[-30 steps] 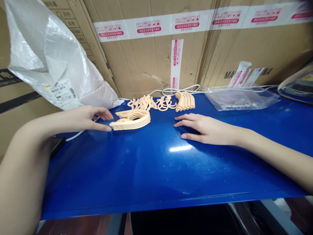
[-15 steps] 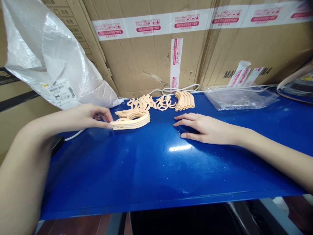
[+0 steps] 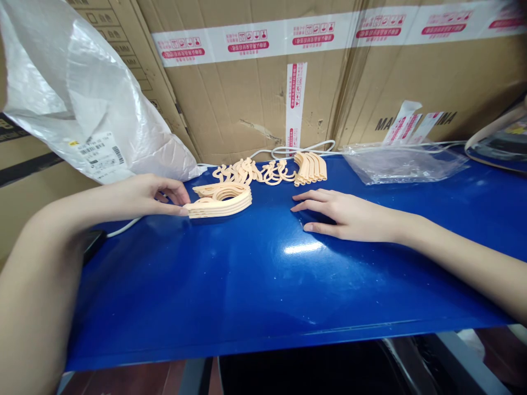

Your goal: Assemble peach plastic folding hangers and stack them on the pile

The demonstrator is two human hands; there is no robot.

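My left hand [image 3: 154, 197] is at the left end of a neat stack of peach plastic curved pieces [image 3: 222, 204], which look like clothes hanger parts. Its thumb and fingers close on that end, and the stack lies on the blue tabletop [image 3: 255, 285]. To the right, my right hand [image 3: 341, 216] lies palm down on the table, fingers spread, holding nothing. Behind the stack is a loose row of small peach hooks [image 3: 247, 171]. Beside them several peach curved tubular pieces [image 3: 310, 168] sit side by side, just beyond my right fingertips.
A large white plastic mailer bag [image 3: 94, 104] leans at the left. Cardboard boxes [image 3: 230, 104] with printed tape form the back wall. A clear plastic bag [image 3: 403, 164] lies at the back right. A white cable [image 3: 304, 149] runs along the rear, and a dark object [image 3: 94, 244] sits under my left forearm.
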